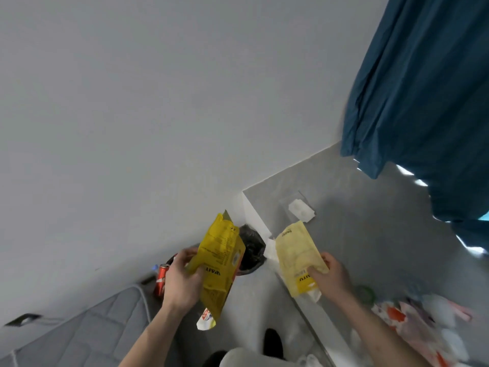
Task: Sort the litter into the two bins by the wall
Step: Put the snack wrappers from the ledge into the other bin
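We hold one wrapper in each hand above the floor near the wall. Our left hand [182, 282] has its fingers curled round the edge of a bright yellow crinkled plastic packet with black print [221, 263], thumb on the front, and the packet stands nearly upright. Our right hand [332, 274] pinches a pale yellow flat pouch [297, 256] by its near end, fingers tucked under and thumb on top. Between and beyond the two packets we see a round bin lined with a black bag [251, 251] standing against the white wall [158, 115]. A red drinks can [162, 279] shows just left of our left hand. On the grey bench [370, 221] at right lie a white blister pack [300, 210] and, nearer, a blurred heap of mixed wrappers [423, 321]. A teal curtain [423, 88] hangs far right.
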Motion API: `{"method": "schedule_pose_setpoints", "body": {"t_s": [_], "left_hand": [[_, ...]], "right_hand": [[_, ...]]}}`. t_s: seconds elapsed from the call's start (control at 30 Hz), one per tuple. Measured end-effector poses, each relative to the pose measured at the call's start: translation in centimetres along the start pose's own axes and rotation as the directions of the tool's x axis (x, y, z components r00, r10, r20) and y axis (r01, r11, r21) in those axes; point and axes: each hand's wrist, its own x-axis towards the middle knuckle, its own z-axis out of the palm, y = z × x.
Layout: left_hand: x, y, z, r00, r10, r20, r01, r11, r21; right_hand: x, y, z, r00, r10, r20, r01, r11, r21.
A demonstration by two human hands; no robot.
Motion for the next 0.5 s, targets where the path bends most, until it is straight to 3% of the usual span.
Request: {"method": "schedule_pose_setpoints", "body": {"t_s": [0.3,0.5], "left_hand": [[11.4,-2.1,0.6,0.985,-0.094,0.147,0.096,0.995,-0.007],[21.1,-5.8,3.1,0.919,-0.229,0.321,0.223,0.973,0.056]], "right_hand": [[5.9,-4.0,4.8,0.995,0.093,-0.033,-0.093,0.996,0.007],[6.1,-5.3,9.2,0.964,0.238,-0.118,-0.242,0.97,-0.024]]}}
